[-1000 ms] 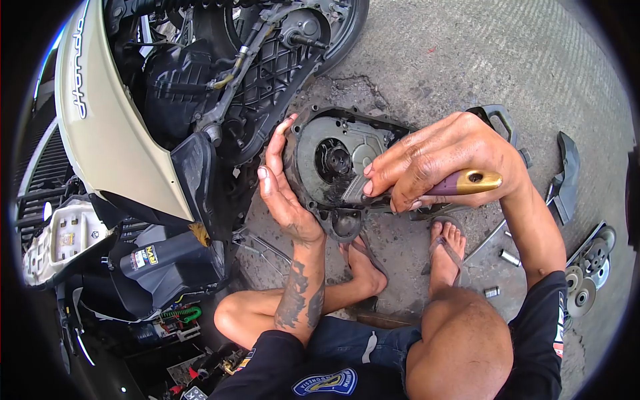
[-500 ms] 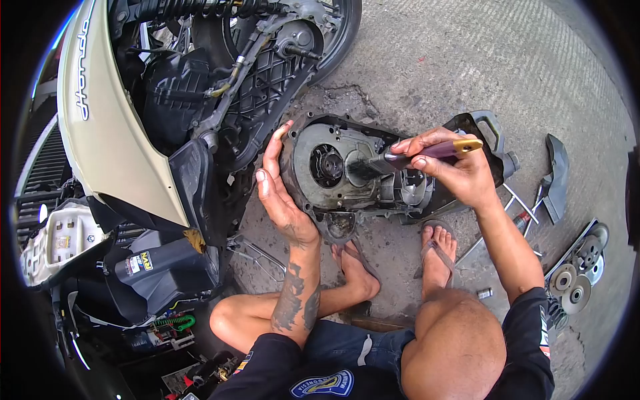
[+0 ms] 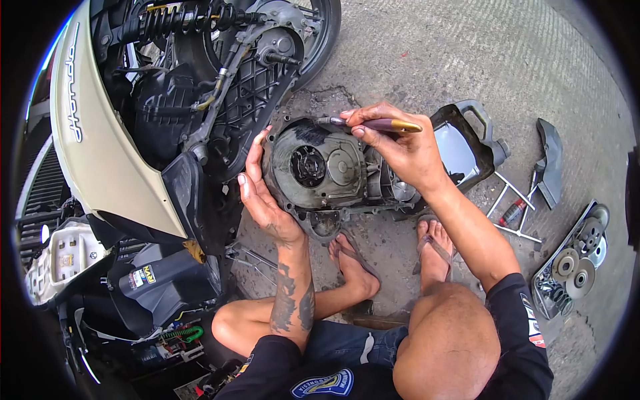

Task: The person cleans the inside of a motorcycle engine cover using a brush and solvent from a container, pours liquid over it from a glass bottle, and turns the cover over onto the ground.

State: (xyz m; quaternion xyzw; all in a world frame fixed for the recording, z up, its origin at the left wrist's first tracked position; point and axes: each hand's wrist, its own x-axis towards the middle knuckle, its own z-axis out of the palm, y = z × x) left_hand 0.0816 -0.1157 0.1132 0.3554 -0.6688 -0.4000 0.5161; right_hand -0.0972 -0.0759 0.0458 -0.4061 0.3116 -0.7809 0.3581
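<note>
In my right hand (image 3: pixel 400 143) is a paintbrush (image 3: pixel 393 125) with a purple and gold handle, held in a pinch. Its dark bristles touch the upper inner face of a greasy metal CVT crankcase cover (image 3: pixel 343 167). My left hand (image 3: pixel 270 207) grips the left rim of this cover, fingers curled along its outer edge. A round opening shows in the cover's left half. The cover's right part lies beside a black cut-open jerrycan (image 3: pixel 497 150) with pale liquid in it.
A partly stripped scooter (image 3: pixel 117 147) stands at left, its rear wheel (image 3: pixel 323 47) at the top. A tray (image 3: pixel 550 307) of pulley parts and springs lies at right. Near it are a T-handle wrench (image 3: pixel 517 230), a red-labelled bottle (image 3: pixel 513 212) and a dark plastic cover (image 3: pixel 549 163).
The brush has moved left and up, from the cover's middle to its upper inner wall. The view has shifted, uncovering the pale liquid. My left hand stays on the rim.
</note>
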